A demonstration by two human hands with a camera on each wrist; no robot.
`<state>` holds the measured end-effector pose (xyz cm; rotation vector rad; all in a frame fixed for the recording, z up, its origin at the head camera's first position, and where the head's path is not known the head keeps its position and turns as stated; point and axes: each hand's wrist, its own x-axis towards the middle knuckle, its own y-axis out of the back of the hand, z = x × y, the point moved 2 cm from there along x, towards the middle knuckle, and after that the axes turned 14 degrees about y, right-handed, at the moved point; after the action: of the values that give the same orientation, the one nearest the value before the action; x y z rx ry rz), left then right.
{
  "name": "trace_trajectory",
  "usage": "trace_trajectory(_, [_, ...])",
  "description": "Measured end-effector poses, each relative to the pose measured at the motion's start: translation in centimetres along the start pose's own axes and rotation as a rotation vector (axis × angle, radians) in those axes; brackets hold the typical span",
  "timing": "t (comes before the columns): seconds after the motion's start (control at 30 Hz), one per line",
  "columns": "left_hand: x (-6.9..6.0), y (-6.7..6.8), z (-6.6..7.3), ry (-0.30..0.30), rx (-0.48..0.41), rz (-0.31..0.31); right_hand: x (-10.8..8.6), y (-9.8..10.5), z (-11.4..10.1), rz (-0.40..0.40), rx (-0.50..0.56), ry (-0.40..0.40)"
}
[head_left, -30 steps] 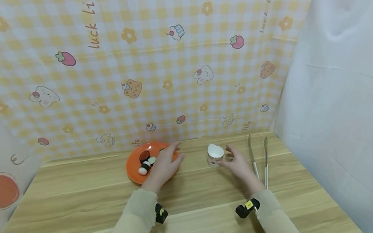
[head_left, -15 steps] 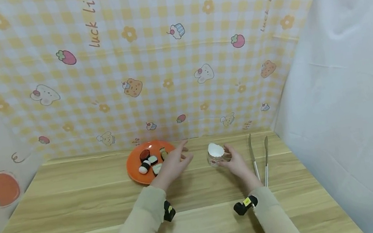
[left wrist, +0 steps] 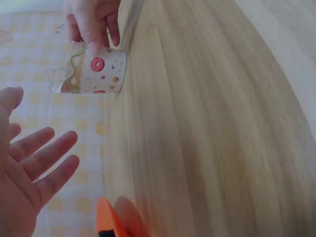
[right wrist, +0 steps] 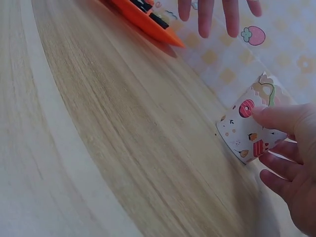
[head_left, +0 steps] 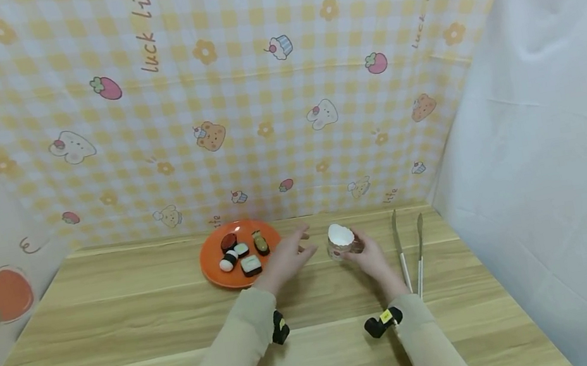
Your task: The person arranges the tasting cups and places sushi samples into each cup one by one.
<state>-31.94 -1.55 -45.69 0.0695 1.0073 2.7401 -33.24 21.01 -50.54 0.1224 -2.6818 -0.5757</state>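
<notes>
Left hand (head_left: 285, 260) moves from plate (head_left: 211, 267) toward paper cup (head_left: 337, 249)

A second ago it lay across the right part of the plate; now it hangs between plate and cup, its fingers loosely spread and holding nothing, and more of the toy sushi (head_left: 251, 266) shows. The right hand (head_left: 367, 257) has drawn its fingers in about the cup: it grips the side, thumb on the near wall and fingers behind. The cup stands upright on the tabletop (head_left: 120, 325), right of the plate, its scalloped rim uppermost and a pink doughnut printed on its wall.

Several sushi pieces rest on the orange plate. Right of the cup lie two slender utensils (head_left: 399, 249), their near ends hidden by the right arm. Behind everything hangs a yellow checked cloth (head_left: 257, 99) with strawberries and cupcakes.
</notes>
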Motion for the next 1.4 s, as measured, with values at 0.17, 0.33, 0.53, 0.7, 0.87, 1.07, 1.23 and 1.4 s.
trace_trajectory(0.17, [0.5,-0.9,0.0,0.009,0.014,-0.017,0.1,-0.3,0.4,0.015,-0.005,0.01])
trace_trajectory(0.33, [0.6,-1.5,-0.1,0.03,-0.01,-0.05,0.1,-0.6,0.5,0.029,-0.011,0.002])
trace_trajectory(0.53, [0.6,-2.4,0.0,0.04,-0.015,-0.161,0.1,-0.9,0.3,0.055,0.004,0.032])
trace_trajectory(0.7, [0.6,-2.7,0.1,0.046,-0.024,-0.177,0.0,-0.9,0.1,0.068,0.013,0.026])
trace_trajectory(0.87, [0.7,-3.0,-0.1,0.046,-0.037,-0.156,-0.1,-1.0,-0.1,0.073,0.013,0.026])
trace_trajectory(1.07, [0.8,-3.3,-0.2,0.051,-0.05,-0.136,-0.2,-1.3,-0.1,0.068,0.011,0.041])
trace_trajectory(1.23, [0.8,-3.4,-0.2,0.043,-0.057,-0.126,-0.4,-1.5,-0.2,0.058,0.005,0.027])
trace_trajectory(1.4, [0.7,-3.4,-0.3,0.044,-0.065,-0.111,-0.4,-1.7,-0.1,0.046,-0.018,0.024])
